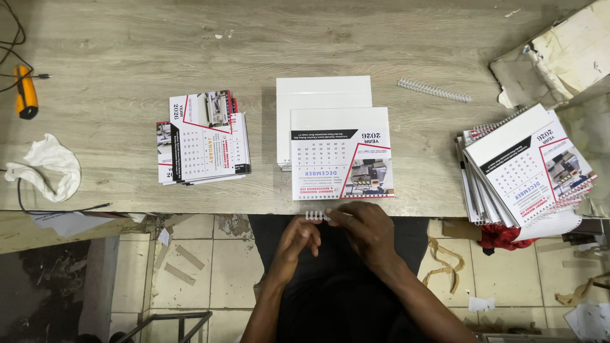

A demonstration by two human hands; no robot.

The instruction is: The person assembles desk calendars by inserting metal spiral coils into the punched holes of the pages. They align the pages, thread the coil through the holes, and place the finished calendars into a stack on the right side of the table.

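Observation:
Both my hands meet at the table's front edge, just below a loose calendar sheet set (pixel 342 154) that lies on a white card stack (pixel 321 94). My left hand (pixel 295 238) and my right hand (pixel 365 228) pinch a short white wire binding coil (pixel 316 216) between their fingertips. The coil is level with the bottom edge of the calendar sheets. The fingers hide part of the coil.
A stack of unbound calendar sheets (pixel 203 138) lies at the left. A pile of bound calendars (pixel 524 166) overhangs the table at the right. A long spare coil (pixel 434 90) lies behind, near a torn carton (pixel 559 54). A white cloth (pixel 47 166) and an orange tool (pixel 25 92) sit far left.

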